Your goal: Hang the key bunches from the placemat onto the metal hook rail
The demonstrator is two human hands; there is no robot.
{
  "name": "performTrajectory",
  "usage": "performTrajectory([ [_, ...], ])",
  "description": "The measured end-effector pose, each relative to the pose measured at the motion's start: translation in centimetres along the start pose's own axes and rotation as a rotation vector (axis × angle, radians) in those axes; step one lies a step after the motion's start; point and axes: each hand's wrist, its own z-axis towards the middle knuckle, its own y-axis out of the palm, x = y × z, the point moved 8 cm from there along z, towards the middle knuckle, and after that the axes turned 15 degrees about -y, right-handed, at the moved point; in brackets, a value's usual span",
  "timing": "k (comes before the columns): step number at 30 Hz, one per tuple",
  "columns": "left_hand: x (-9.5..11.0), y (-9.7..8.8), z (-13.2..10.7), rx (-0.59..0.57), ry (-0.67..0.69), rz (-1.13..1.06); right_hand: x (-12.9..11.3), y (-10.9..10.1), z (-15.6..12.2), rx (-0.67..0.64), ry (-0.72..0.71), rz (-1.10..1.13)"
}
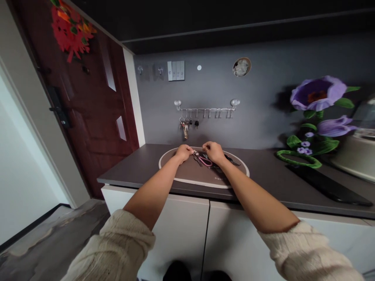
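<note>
Both my arms reach out over a dark oval mat (187, 177) with a pale rim on a grey counter. My left hand (183, 152) is closed in a pinch on the metal end of a key bunch with a pink strap (205, 162). My right hand (213, 151) is closed too, fingers curled down on the same bunch from the other side. More dark keys (233, 160) lie on the mat just right of my right hand. The two hands are a few centimetres apart.
On the grey wall a chrome hook rail (205, 110) carries a hanging key bunch (184, 127). Purple fabric flowers (318, 117) stand at the right, a flat black object (328, 185) lies before them. A dark red door (88, 101) is on the left. White cabinets (181, 230) are below.
</note>
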Motion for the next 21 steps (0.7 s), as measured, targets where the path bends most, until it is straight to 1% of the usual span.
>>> performTrajectory([
  [5, 0.8, -0.5, -0.5, 0.004, 0.01, -0.139, 0.3, 0.0, 0.1, 0.014, 0.019, 0.012],
  [8, 1.1, -0.5, -0.4, -0.025, -0.005, -0.252, 0.2, -0.2, 0.1, 0.026, 0.023, 0.021],
  [14, 1.2, -0.1, 0.0, -0.178, -0.052, -0.52, 0.2, -0.3, 0.1, 0.042, 0.049, 0.076],
  [21, 1.9, 0.3, -0.5, -0.33, -0.048, -0.77, 0.8, -0.8, 0.1, 0.171, 0.062, 0.232],
])
